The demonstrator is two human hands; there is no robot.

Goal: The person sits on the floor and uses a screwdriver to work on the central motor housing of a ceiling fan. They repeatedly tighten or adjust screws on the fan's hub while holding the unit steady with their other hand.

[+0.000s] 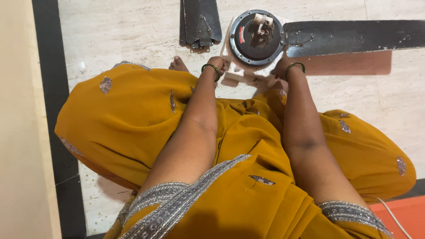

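A ceiling fan motor (256, 37), round and dark with a metal bracket at its centre, rests on a white block (234, 71) on the floor. One long dark blade (354, 36) stays attached and points right. My left hand (220, 64) grips the block's left edge under the motor. My right hand (281, 66) holds the motor's lower right side near the blade root. Both wrists wear green bangles. My fingers are mostly hidden under the motor.
Loose dark fan blades (200, 22) lie stacked on the marble floor (124, 31) left of the motor. My orange garment (133, 124) covers my lap, a bare foot (178, 65) peeks out. A cream wall (17, 132) runs along the left.
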